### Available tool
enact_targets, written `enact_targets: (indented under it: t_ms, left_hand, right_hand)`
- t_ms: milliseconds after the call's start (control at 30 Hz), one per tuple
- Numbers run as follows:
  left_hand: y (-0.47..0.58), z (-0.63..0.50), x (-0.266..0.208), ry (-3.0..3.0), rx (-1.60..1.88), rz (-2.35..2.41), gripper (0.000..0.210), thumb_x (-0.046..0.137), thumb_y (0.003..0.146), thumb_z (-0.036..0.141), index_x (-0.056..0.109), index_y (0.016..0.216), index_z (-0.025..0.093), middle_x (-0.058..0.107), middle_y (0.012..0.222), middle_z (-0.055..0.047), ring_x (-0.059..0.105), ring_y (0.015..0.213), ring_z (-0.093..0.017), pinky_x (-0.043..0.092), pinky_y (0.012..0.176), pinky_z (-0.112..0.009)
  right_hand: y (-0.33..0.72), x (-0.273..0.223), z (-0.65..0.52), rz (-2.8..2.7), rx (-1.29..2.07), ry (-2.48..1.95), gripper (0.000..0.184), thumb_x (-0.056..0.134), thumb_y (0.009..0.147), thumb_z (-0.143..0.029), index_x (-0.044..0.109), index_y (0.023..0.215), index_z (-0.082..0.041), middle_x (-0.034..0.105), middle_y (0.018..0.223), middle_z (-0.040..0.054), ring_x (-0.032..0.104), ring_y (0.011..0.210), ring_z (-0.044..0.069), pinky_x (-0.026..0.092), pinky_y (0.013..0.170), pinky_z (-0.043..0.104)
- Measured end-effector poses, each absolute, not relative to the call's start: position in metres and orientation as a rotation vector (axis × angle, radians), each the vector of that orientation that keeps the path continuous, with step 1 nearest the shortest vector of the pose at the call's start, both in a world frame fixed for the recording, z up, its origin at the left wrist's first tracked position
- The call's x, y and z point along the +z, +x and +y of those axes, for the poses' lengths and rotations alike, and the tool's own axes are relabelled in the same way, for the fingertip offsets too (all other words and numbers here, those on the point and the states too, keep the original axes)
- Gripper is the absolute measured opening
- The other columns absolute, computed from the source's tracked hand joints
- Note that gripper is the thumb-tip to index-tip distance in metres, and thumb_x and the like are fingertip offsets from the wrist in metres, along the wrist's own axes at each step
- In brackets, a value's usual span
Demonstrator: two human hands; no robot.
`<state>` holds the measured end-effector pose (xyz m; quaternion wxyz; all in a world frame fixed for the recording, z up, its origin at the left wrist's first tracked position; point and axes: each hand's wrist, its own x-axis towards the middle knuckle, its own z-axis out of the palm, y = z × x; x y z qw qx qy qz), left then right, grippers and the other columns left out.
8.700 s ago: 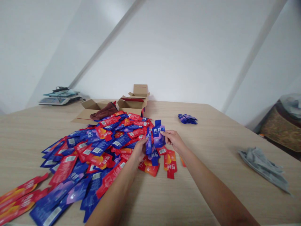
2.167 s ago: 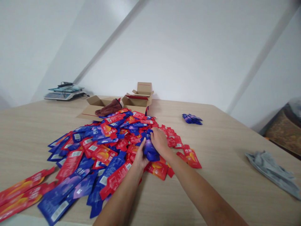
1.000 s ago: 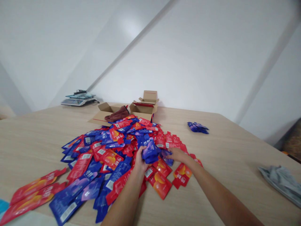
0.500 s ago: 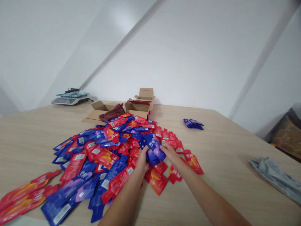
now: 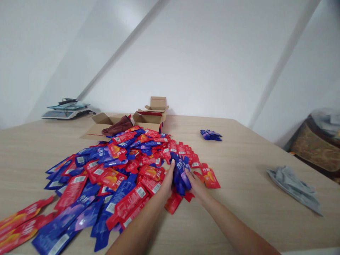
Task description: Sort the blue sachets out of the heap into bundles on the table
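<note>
Between my two hands is a small bunch of blue sachets with purple print, held roughly upright. My left hand grips the bunch from its left side, thumb along the edge. On the other side my right hand closes on it, thumb on the front face. How many sachets are in the bunch I cannot tell. Beneath and to the left spreads a big heap of red and blue sachets. Several red sachets lie just right of my right hand.
Open cardboard boxes stand behind the heap, with a brown cloth over one. A scale sits at the back left. Some blue sachets lie apart at the back right. A grey cloth rests near the right edge.
My hands have drawn closer together, and the blue sachets between them are now a narrower, more upright bunch. The view has turned slightly to the right.
</note>
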<state>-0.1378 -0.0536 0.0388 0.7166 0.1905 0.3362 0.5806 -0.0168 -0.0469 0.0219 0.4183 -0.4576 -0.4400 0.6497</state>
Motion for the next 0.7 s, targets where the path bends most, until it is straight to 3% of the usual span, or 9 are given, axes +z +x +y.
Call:
enact_targets:
  t_ms: [100,200,400,567,700]
  left_hand:
    - [-0.127,-0.068,0.044,0.591,1.22,0.743,0.04,0.071,0.071,0.036,0.064,0.105,0.017,0.069,0.102,-0.012,0.063,0.099,-0.025,0.05,0.087,-0.034]
    - [-0.119,-0.084,0.043,0.767,1.186,0.777,0.039,0.075,0.066,0.024,0.065,0.103,0.018,0.068,0.107,-0.01,0.06,0.105,-0.026,0.046,0.093,-0.036]
    - [-0.102,-0.081,0.015,0.783,1.291,1.038,0.036,0.076,0.063,0.023,0.066,0.098,0.019,0.068,0.102,-0.008,0.058,0.106,-0.027,0.038,0.1,-0.039]
    - [-0.094,-0.04,0.013,0.749,1.521,1.021,0.037,0.077,0.062,0.019,0.062,0.096,0.019,0.068,0.098,-0.007,0.057,0.109,-0.024,0.036,0.101,-0.037]
    - [-0.091,-0.023,0.04,0.898,1.607,0.946,0.036,0.073,0.067,0.022,0.061,0.101,0.021,0.068,0.1,-0.005,0.055,0.112,-0.023,0.037,0.101,-0.037]
  right_hand:
    - [0.003,0.017,-0.066,-1.033,1.642,-1.164,0.057,0.049,0.077,-0.064,0.052,0.119,-0.025,0.066,0.11,0.0079,0.065,0.094,0.027,0.056,0.066,0.041]
    - [0.023,0.006,-0.084,-1.023,1.551,-1.144,0.056,0.05,0.078,-0.061,0.051,0.122,-0.027,0.061,0.12,0.0066,0.06,0.106,0.025,0.053,0.081,0.042]
    - [0.045,-0.022,-0.076,-1.199,1.187,-1.302,0.058,0.053,0.075,-0.059,0.055,0.121,-0.024,0.056,0.126,0.0069,0.047,0.122,0.026,0.036,0.104,0.045]
    - [0.038,-0.012,-0.029,-1.371,0.933,-1.298,0.051,0.048,0.078,-0.057,0.059,0.114,-0.023,0.061,0.116,0.008,0.052,0.115,0.026,0.037,0.102,0.045]
    - [0.035,0.009,-0.009,-1.468,0.817,-1.234,0.051,0.045,0.081,-0.054,0.05,0.121,-0.022,0.058,0.119,0.0093,0.053,0.113,0.025,0.039,0.099,0.044]
